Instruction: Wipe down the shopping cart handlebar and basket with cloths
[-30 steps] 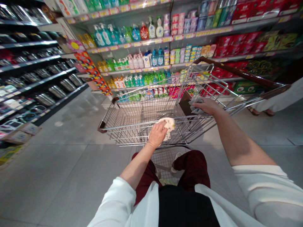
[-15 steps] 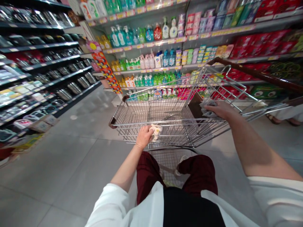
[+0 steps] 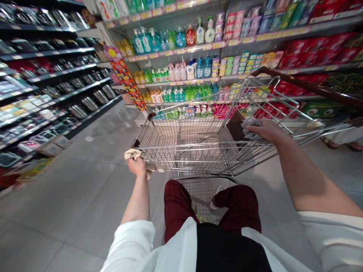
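A metal shopping cart (image 3: 193,145) with brown corner pieces and a brown handle (image 3: 309,86) stands crosswise before me. My left hand (image 3: 137,166) is closed on a cream cloth (image 3: 154,166) at the cart's left front corner; part of the cloth hangs along the side wires. At the right part of the basket, by the brown panel (image 3: 236,126), my right hand (image 3: 265,131) grips a grey cloth (image 3: 251,129). The fingertips of my right hand are partly buried in that cloth.
Shelves of pump bottles (image 3: 176,71) and red packs line the wall behind the cart. Racks of metal pots (image 3: 82,106) stand on the left. Another person's sandalled feet (image 3: 330,142) show at the right. A second wire basket (image 3: 204,192) lies below, between my legs.
My left hand has moved left along the cart's near side to its front corner, taking the cream cloth along. My right hand and the cart have barely moved.
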Motion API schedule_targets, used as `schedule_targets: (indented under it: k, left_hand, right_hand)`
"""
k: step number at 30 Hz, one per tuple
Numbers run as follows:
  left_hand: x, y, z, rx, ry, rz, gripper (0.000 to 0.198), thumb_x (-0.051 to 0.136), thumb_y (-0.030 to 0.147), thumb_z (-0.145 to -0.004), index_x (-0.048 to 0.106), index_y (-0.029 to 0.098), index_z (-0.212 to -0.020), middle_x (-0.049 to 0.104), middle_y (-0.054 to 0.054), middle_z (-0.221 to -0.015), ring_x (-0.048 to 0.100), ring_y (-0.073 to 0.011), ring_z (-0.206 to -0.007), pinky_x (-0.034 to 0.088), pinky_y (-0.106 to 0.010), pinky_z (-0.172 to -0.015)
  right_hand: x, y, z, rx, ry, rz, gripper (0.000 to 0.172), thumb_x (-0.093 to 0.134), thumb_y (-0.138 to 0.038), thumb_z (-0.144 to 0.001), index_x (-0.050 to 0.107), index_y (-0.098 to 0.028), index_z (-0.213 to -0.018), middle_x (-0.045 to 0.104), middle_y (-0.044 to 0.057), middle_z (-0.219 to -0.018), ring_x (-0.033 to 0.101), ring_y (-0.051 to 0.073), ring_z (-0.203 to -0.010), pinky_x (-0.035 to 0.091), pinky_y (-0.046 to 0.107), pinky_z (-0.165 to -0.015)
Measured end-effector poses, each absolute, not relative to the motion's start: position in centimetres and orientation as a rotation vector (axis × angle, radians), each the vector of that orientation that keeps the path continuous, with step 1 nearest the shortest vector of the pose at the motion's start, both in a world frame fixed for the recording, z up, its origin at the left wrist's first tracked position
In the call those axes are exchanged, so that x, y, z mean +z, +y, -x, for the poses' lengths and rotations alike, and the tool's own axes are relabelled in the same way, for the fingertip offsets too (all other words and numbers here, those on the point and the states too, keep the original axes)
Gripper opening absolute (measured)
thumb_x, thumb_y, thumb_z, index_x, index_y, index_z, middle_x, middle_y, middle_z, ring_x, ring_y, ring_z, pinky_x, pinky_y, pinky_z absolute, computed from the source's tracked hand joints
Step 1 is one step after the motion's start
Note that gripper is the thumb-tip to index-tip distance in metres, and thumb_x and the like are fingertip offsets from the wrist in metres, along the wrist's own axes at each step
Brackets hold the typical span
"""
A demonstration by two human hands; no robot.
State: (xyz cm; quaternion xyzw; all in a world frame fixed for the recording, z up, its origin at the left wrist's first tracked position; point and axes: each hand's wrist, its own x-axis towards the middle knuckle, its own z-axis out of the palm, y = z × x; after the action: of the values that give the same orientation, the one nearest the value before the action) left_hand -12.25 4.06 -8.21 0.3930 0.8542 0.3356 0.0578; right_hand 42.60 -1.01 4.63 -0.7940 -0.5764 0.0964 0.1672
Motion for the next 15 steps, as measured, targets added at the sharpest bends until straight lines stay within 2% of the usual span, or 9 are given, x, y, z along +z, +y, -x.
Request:
schedule_targets:
  k: [6, 8, 12, 14, 15]
  left_hand:
    - [-8.1, 4.9, 8.7, 1.138, 2.465, -1.244, 0.026, 0.036, 0.022, -0.089, 0.050, 0.016, -0.109, 0.060, -0.007, -0.107, 0.057, -0.0184, -0.100, 0.047, -0.031, -0.089]
    - [-7.4, 4.5, 7.0, 1.198, 2.429, -1.369, 0.025, 0.034, 0.022, -0.090, 0.050, 0.016, -0.108, 0.059, -0.007, -0.105, 0.056, -0.0180, -0.100, 0.046, -0.030, -0.090]
    - [-3.8, 4.9, 6.9, 1.213, 2.542, -1.735, 0.025, 0.037, 0.024, -0.092, 0.052, 0.012, -0.107, 0.056, -0.015, -0.115, 0.052, -0.0261, -0.108, 0.043, -0.039, -0.096]
    - [-1.8, 6.2, 8.1, 0.977, 2.491, -1.905, 0.028, 0.038, 0.029, -0.094, 0.056, 0.011, -0.106, 0.059, -0.017, -0.115, 0.053, -0.0302, -0.109, 0.043, -0.043, -0.094]
    - [-1.1, 7.1, 8.8, 0.709, 2.399, -2.004, 0.032, 0.036, 0.032, -0.095, 0.058, 0.010, -0.101, 0.062, -0.018, -0.109, 0.055, -0.0315, -0.106, 0.043, -0.044, -0.091]
  right_hand:
    - [4.6, -0.8, -42.7, 0.259, -1.641, 2.296, 0.049, 0.057, -0.051, -0.086, 0.068, -0.013, -0.115, 0.067, 0.020, -0.120, 0.061, 0.035, -0.110, 0.046, 0.041, -0.090]
    - [4.6, -0.8, -42.7, 0.265, -1.638, 2.297, 0.050, 0.057, -0.051, -0.086, 0.068, -0.013, -0.116, 0.067, 0.020, -0.120, 0.061, 0.034, -0.110, 0.046, 0.040, -0.090]
    - [4.7, -0.9, -42.6, 0.272, -1.653, 2.273, 0.048, 0.056, -0.052, -0.086, 0.068, -0.015, -0.115, 0.068, 0.018, -0.119, 0.061, 0.033, -0.110, 0.046, 0.039, -0.089]
    - [4.8, -0.9, -42.5, 0.276, -1.648, 2.298, 0.048, 0.054, -0.052, -0.086, 0.069, -0.015, -0.113, 0.069, 0.017, -0.117, 0.062, 0.032, -0.108, 0.046, 0.038, -0.088]
    - [4.8, -0.9, -42.4, 0.278, -1.647, 2.311, 0.048, 0.054, -0.053, -0.086, 0.069, -0.015, -0.113, 0.069, 0.017, -0.117, 0.062, 0.032, -0.108, 0.046, 0.038, -0.088]
